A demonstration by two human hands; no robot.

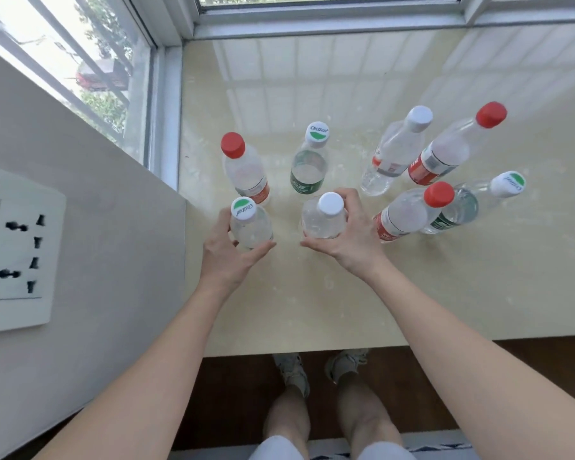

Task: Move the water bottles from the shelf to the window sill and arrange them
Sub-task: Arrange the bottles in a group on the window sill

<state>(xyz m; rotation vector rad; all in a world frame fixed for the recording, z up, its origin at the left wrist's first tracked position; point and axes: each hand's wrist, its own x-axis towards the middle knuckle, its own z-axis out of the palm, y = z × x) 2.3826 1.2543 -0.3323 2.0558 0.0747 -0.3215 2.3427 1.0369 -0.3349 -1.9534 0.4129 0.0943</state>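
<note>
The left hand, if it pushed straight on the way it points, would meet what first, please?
Probably the leftmost red-capped bottle just behind the green-capped bottle the left hand grips; the gap is hard to judge.

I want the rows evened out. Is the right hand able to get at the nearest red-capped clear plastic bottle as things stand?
Likely not yet: the right hand grips a white-capped clear plastic bottle. Once freed, yes; the red-capped bottle stands just beside it, nothing between.

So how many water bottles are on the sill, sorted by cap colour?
Red-capped bottles: 3
Green-and-white-capped bottles: 3
Plain white-capped bottles: 2
Total: 8
</note>
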